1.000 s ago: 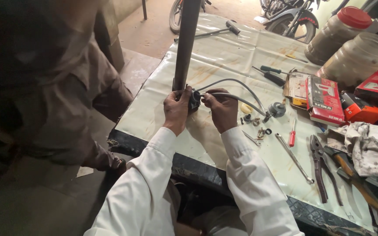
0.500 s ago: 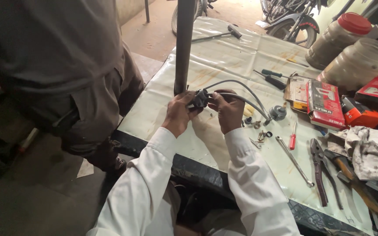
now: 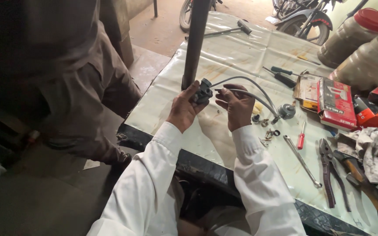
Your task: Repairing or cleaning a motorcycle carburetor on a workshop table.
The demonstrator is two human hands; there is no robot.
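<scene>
white sleeves (image 3: 154,175), grey cables (image 3: 259,89), red-handled screwdriver (image 3: 301,140), red-capped jar (image 3: 351,37).

Plastic-sheeted workbench (image 3: 241,52), dusty concrete floor (image 3: 158,30), parked motorcycles (image 3: 300,17) behind.

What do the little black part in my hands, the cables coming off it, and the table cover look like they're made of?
Small black part: looks like dull cast metal or hard plastic; its matte dark surface leaves that open. Cables: probably rubber or plastic sheathing, smooth grey and bending in a curve. Table cover: glossy plastic sheet, wrinkled, shiny, with rusty stains.
</scene>
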